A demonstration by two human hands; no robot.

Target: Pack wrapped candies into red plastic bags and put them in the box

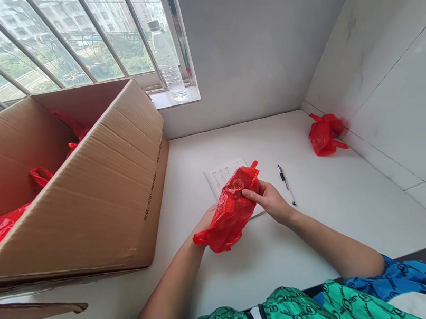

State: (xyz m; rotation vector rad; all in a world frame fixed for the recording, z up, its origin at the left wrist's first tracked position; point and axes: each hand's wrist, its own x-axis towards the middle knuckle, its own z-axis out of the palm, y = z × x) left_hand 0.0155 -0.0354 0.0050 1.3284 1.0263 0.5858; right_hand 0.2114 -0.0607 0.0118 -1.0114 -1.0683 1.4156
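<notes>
A crumpled red plastic bag [233,209] with dark printing is held up above the white table, tilted with its upper end to the right. My right hand [270,201] grips its right side, thumb pressed on top and fingers behind. Under the bag's left side is my left hand [207,218], bearing it from below; most of its fingers are hidden. What the bag contains, if anything, does not show. Below and behind it lies an open notebook [216,177] with handwriting, partly covered from view. A black-and-clear pen [285,183] rests just right of my right hand.
At the left stands a large open cardboard box [95,203] with several red bags inside. Another crumpled red bag [325,136] lies against the tiled wall at the right. A clear water bottle [169,65] stands on the sill by the barred window. The white table [349,214] ends near my body.
</notes>
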